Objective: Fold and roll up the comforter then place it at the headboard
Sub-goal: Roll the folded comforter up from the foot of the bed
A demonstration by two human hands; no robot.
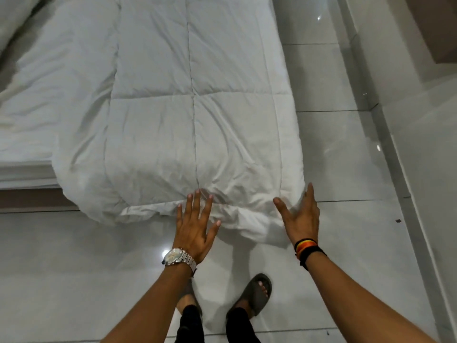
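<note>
**Reader:** Looking down from the person's head, what fills the view?

**Describer:** A white quilted comforter (195, 107), folded into a long strip. It lies lengthwise along the right side of a bed (27, 134) covered in a white sheet, and its near end hangs over the foot of the bed, with the rumpled edge drooping toward a glossy pale tiled floor (74, 268).

**Reader:** Where are the hands?

**Describer:** Both reach forward to that hanging end. The left hand (195, 229) is spread wide, fingers straight and apart, palm down against the crumpled edge near the middle seam. It grips nothing. A silver wristwatch (176, 258) sits on that wrist. The right hand (301, 214) is also open, turned on its side with straight fingers laid along the comforter's right corner and the thumb held away. Black, orange and yellow bands (306, 247) circle that wrist.

**Reader:** Anything else?

**Describer:** Below the arms, two feet in grey slide sandals (257, 290) stand on the tiles, with dark trouser legs above them. At the top left corner, a soft white shape (14, 11) lies on the bed; I cannot tell what it is.
</note>
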